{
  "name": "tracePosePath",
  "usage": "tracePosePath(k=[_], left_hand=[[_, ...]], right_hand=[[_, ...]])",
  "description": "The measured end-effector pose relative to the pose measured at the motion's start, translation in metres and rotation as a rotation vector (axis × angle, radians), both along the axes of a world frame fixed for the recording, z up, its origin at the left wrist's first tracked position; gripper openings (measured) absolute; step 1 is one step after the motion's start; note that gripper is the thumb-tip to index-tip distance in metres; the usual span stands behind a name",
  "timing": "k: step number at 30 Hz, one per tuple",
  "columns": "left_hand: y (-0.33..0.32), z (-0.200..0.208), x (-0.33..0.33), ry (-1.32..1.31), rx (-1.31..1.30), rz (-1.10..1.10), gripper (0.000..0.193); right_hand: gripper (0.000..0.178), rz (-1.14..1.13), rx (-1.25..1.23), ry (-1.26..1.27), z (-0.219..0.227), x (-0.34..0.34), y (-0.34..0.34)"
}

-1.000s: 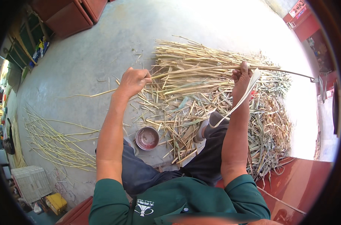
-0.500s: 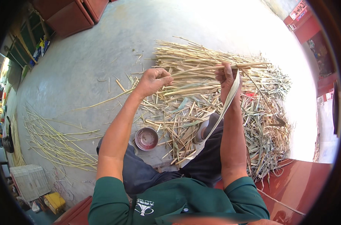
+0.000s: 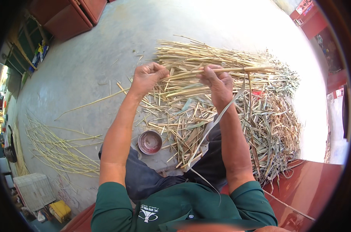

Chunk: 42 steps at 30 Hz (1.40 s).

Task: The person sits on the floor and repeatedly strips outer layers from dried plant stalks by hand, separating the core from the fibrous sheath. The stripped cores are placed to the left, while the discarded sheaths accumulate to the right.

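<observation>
My left hand [image 3: 147, 80] pinches a long, dry tan stalk [image 3: 256, 69] between thumb and fingers. My right hand [image 3: 218, 84] is closed around the same stalk farther right. From the left hand the thin tail of the stalk runs down and left over the floor; its thick end juts past the right hand. A long pale leaf strip [image 3: 222, 116] hangs from the stalk near a joint and trails across my right forearm to my lap. Behind both hands lies a bundle of similar stalks [image 3: 191, 52].
Broken stalk pieces and dry leaves [image 3: 276, 131] are heaped around my foot and to the right. A reddish bowl [image 3: 150, 142] stands by my left knee. Thin greenish stalks [image 3: 63, 145] lie at left, near a white crate [image 3: 35, 189] and a yellow box [image 3: 60, 210].
Both hands have moved left, the right one sliding along the stalk away from its thick end. The leaf strip now drapes lower, over my forearm and lap.
</observation>
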State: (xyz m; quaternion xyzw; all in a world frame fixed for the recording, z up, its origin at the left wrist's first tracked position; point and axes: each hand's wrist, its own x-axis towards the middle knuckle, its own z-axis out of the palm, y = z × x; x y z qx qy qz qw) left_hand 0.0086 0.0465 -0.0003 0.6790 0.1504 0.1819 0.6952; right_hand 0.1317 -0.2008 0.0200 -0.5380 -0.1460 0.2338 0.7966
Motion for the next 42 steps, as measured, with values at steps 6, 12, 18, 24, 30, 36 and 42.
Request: tracePosePath(k=[6,12,18,24,30,36,42], left_hand=[[0.041,0.032,-0.017,-0.064,0.401,0.269,0.033],[-0.032,0.019,0.006,-0.244,1.276,0.069,0.026],[-0.026,0.021,0.008,-0.100,1.154,-0.056,0.010],[-0.010,0.016,0.004,-0.001,1.115,-0.049,0.009],[0.001,0.020,-0.004,0.049,1.024,-0.008,0.011],[0.008,0.030,-0.011,0.092,1.000,0.036,0.012],[-0.018,0.037,0.001,-0.141,0.986,-0.038,0.010]], right_hand=[[0.023,-0.077,-0.037,0.016,0.002,0.008,-0.013],[0.023,0.051,0.001,-0.012,0.000,-0.014,0.008],[0.018,-0.208,0.010,0.025,0.001,0.005,-0.007],[0.017,-0.189,0.068,0.177,0.001,0.021,-0.022],[0.031,-0.304,-0.029,0.091,0.008,0.035,-0.036],[0.033,-0.385,-0.045,0.012,0.000,0.049,-0.046],[0.032,-0.012,-0.015,0.490,-0.017,-0.004,0.005]])
